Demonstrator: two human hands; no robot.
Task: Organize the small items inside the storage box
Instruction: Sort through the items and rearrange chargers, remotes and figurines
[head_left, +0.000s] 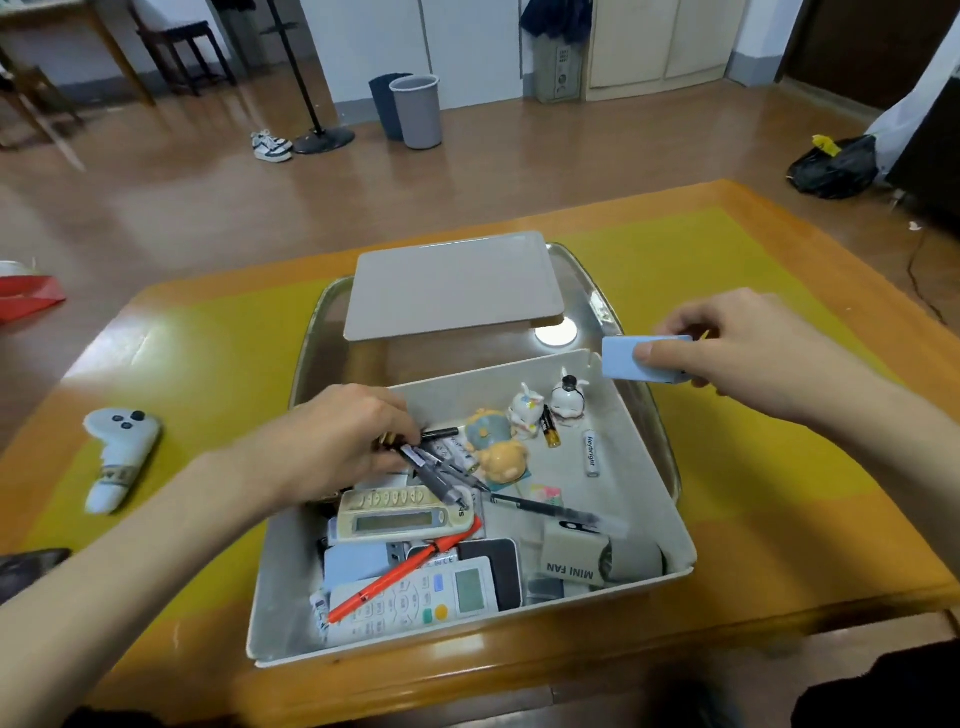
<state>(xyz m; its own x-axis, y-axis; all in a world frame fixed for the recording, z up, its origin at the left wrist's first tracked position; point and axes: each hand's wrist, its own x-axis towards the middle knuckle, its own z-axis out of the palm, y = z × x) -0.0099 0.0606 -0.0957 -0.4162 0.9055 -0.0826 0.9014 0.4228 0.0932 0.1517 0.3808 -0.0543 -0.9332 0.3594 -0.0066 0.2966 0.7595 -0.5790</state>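
The white storage box (654, 467) sits open on the table, full of small items. My left hand (332, 441) reaches into its left side and grips a bundle of dark pens (436, 470). Held just above the box's far right corner, a light blue rectangular block (623, 358) is pinched in my right hand (737, 353). Inside lie two remotes (400, 512) (415, 597), a red pen (405, 574), a black pen (545, 506), small figurines (524, 413), loose batteries (591, 452) and a grey "MINI FAN" box (571, 556).
The box stands on a metal tray (608, 306) with the grey lid (452, 286) lying at the tray's far end. A white game controller (119, 457) lies on the table to the left. The floor beyond holds bins (415, 109) and shoes.
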